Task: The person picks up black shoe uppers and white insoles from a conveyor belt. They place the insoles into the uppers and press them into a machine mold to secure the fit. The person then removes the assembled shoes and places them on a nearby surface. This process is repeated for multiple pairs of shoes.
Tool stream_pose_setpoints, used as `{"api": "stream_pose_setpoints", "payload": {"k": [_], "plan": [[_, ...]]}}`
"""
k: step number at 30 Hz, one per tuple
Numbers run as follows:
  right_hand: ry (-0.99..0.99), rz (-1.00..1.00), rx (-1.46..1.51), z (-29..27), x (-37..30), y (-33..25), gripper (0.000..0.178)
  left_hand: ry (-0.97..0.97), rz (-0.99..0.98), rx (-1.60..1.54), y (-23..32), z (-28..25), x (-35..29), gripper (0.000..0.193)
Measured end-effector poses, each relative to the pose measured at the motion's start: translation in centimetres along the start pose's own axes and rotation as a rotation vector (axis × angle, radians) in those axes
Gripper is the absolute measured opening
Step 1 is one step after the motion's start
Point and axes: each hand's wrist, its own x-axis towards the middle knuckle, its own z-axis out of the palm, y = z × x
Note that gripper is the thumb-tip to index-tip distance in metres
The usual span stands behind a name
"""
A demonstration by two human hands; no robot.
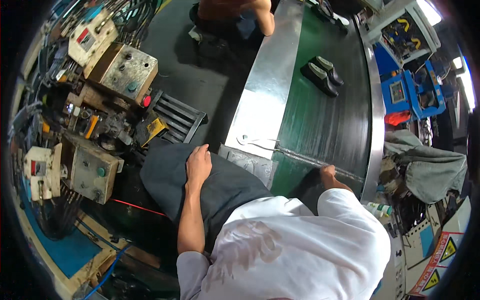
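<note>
My left hand (199,164) lies flat on my dark trouser leg (235,182), holding nothing. On the right, my right hand (328,174) rests on the green conveyor belt (320,125), beside a rough metallic seam (305,158) that crosses it. Its fingers are mostly hidden, so I cannot tell whether they hold anything. Between my hands, a thin metal tool with long prongs (252,142) lies on the belt's steel side ledge (270,75). A grey patterned cloth or pad (250,164) is at the ledge beside my leg. Farther up the belt stands a pair of dark shoes (322,77).
Worn machine control boxes (125,72) and a black slatted rack (175,117) stand at left. A co-worker's arm (265,17) touches the ledge at the far end. Past the belt are a blue machine (407,95) and a draped grey cloth (427,167).
</note>
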Motion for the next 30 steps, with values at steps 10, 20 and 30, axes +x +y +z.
{"api": "stream_pose_setpoints", "payload": {"k": [10,20,30], "plan": [[0.214,-0.578,0.160,-9.7,16.5,-19.7,0.080,-0.068,0.025,0.019,-0.3,0.3,1.5,0.029],[0.315,-0.690,0.061,-18.4,27.1,-36.7,0.099,0.016,0.020,0.133,1.0,2.9,3.2,0.023],[0.240,-0.828,-0.461,-16.8,21.9,-38.3,0.061,-0.010,-0.082,0.200,-0.4,2.3,2.5,0.025]]}}
